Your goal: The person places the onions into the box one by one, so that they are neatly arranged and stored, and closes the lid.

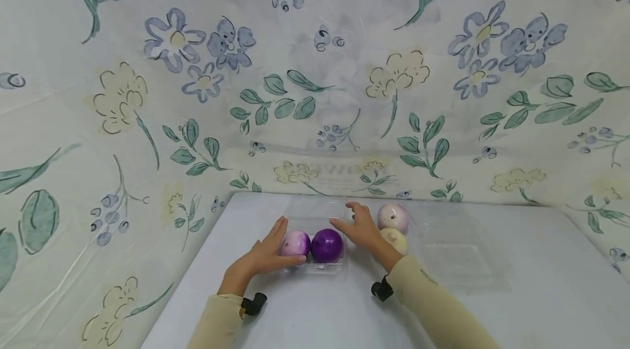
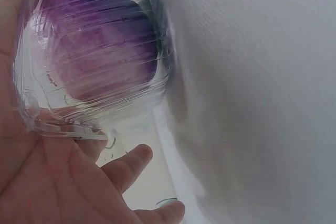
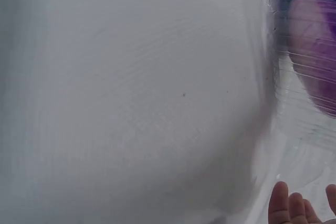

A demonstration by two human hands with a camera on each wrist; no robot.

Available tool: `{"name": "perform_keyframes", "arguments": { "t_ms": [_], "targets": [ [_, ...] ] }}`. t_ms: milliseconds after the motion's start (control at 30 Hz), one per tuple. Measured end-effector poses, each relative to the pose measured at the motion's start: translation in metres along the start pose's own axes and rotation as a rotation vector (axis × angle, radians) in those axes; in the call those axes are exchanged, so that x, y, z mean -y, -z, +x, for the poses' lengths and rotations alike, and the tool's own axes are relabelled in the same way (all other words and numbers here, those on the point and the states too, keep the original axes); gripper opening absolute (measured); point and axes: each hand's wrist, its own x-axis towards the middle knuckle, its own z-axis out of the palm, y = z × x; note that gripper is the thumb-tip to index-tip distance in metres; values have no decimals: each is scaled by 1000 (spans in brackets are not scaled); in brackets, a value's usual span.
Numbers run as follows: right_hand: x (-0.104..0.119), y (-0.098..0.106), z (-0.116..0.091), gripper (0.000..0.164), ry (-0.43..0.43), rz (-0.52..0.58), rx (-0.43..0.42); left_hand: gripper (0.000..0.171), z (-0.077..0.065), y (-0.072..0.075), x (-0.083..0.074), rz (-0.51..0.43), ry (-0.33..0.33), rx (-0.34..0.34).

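Note:
A clear plastic clamshell box [image 1: 322, 269] holds two round onion-like vegetables side by side, a purple-and-white one [image 1: 295, 243] and a deep purple one [image 1: 327, 245]. My left hand [image 1: 261, 256] lies along the box's left side, fingers extended, thumb at its front edge. The left wrist view shows the palm against the ribbed box wall [image 2: 105, 93]. My right hand [image 1: 363, 228] hovers by the box's right side with fingers spread and nothing gripped; its fingertips [image 3: 281, 203] show low in the right wrist view. The lid stands open at the back.
Right of my right hand sit a pale pink round vegetable [image 1: 393, 216] and a yellowish one [image 1: 396, 238], the latter partly behind the wrist. Another clear plastic container [image 1: 460, 259] lies farther right on the white table [image 1: 315, 316]. A floral sheet [image 1: 315, 92] hangs behind.

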Motion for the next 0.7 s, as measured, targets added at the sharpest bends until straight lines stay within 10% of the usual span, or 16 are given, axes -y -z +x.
{"name": "perform_keyframes", "arguments": {
  "t_ms": [700],
  "targets": [
    [-6, -4, 5, 63, 33, -25, -32, 119, 1, -1, -2, 55, 10, 0]
  ]
}}
